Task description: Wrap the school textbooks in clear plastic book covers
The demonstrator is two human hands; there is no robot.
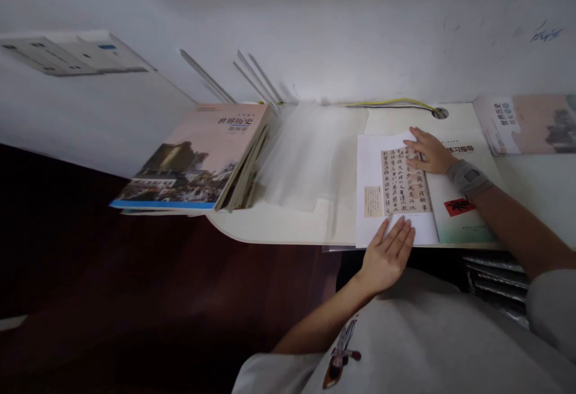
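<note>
A workbook (470, 193) with a white and pale green cover and a red square lies on the white table. Over its left part rests a white flap or page (371, 169) printed with columns of calligraphy. My left hand (387, 256) lies with outstretched fingers on the lower edge of that page. Higher up, my right hand (429, 151), with a grey band on the wrist, spreads its fingers over the top of the calligraphy, near the fold. Neither hand grips anything. A clear plastic sheet (310, 160) extends left from beside the page; its edges are hard to make out.
A stack of books (198, 160) with a pink history cover stands at the table's left end. Another pink book (535, 124) lies at the right. A yellow cable (400, 101) runs along the wall into a round hole. The table's rounded edge (238, 235) faces a dark floor.
</note>
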